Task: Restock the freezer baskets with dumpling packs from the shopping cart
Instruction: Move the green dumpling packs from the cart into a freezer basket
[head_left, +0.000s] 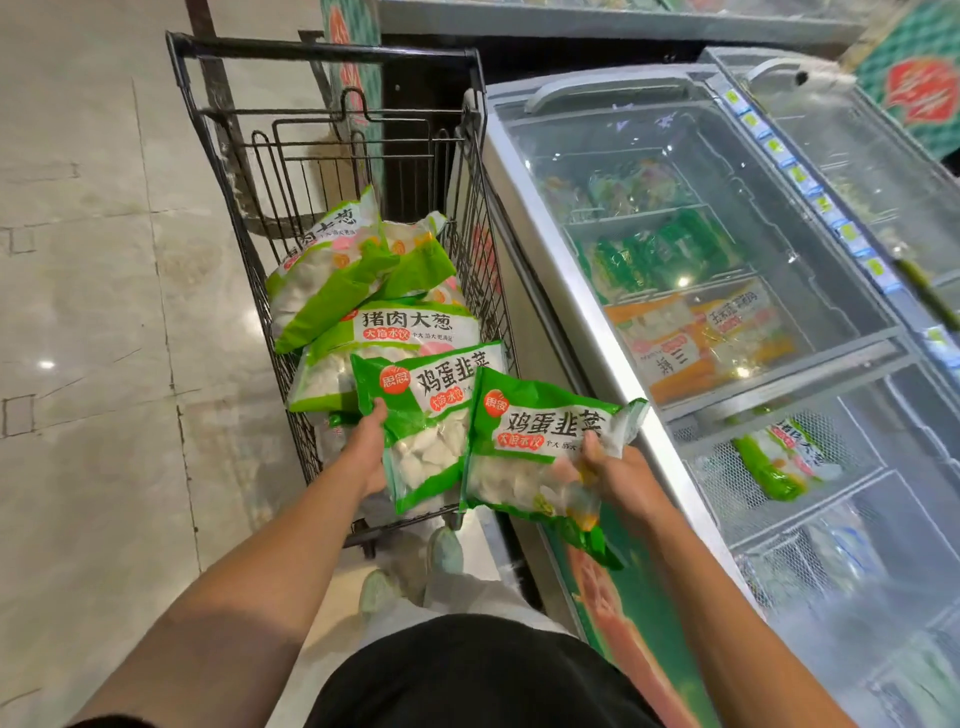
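Dumpling packs fill both our hands at centre frame: our left hand (370, 451) curls its fingers round one green pack (422, 415) over the shopping cart (322, 124), while our right hand (618, 470) pinches the second pack (540, 441) by its edge beside the freezer (587, 306). More packs (358, 291) lie in the cart, and one pack (784, 457) sits in a freezer basket (727, 478) at right.

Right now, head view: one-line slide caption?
Left hand and right hand each hold a dumpling pack between cart and freezer.
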